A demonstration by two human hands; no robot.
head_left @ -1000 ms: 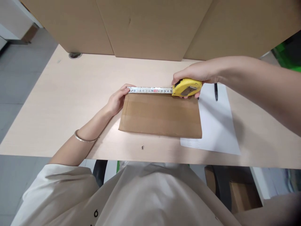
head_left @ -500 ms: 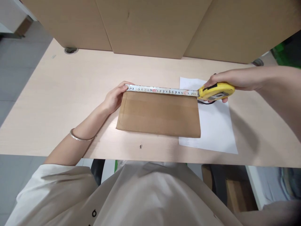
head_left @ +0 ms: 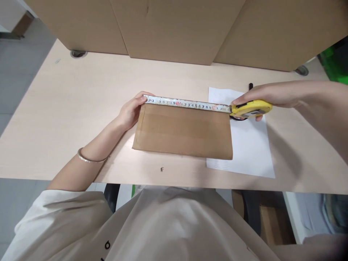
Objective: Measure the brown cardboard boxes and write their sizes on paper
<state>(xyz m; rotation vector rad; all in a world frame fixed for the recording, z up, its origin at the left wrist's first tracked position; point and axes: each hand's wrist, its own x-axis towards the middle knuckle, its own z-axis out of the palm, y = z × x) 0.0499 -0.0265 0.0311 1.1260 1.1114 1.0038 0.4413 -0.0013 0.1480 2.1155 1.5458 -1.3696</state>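
A brown cardboard box point(head_left: 183, 132) rests on the table, its right part over a sheet of white paper point(head_left: 251, 145). Along the box's far edge runs the white blade point(head_left: 190, 104) of a tape measure. My left hand point(head_left: 133, 108) is closed at the box's far left corner, the thumb pressing the blade's end there. In my right hand point(head_left: 261, 95) is the yellow tape measure case point(head_left: 251, 108), held at the far right corner. Its black strap hangs beneath, and some of my right fingers are hidden behind the case.
Large cardboard panels point(head_left: 171, 30) stand along the back of the pale wooden table point(head_left: 67, 108). Cable holes show at the back left point(head_left: 78, 54) and back right point(head_left: 301, 70). A black object point(head_left: 250, 86), partly hidden, lies behind my right hand.
The tape measure case has tilted slightly and lowered a little in my right hand, and more of the black object behind it shows. My left hand keeps its grip on the blade's end.
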